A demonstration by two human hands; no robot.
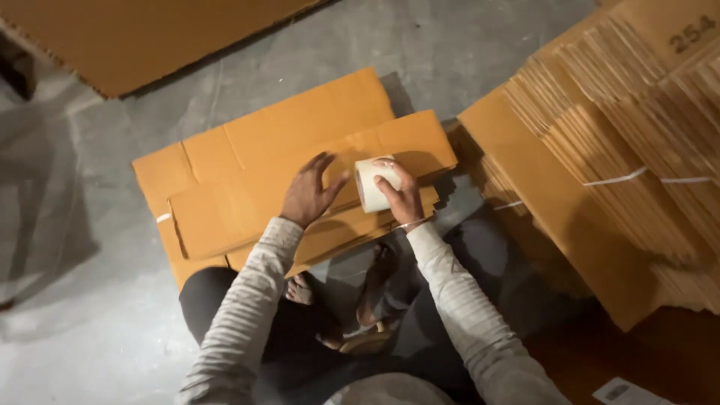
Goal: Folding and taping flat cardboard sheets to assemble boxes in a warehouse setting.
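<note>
On top of the flattened cardboard box point(292, 172), both my hands at work.
Head view: left hand point(309, 193) spread flat on the box; right hand point(401, 196) grips white tape roll point(373, 184) beside it. Tape barely started; bundled cardboard stack point(630, 142) right of box untouched.

The tape roll point(373, 184) sits on the flattened box point(300, 172) (floor point(90, 225) beneath), stacked cardboard point(622, 135) right.

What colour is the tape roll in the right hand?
White to off-white tape roll, seen best in the head view, held by the right hand.
</note>
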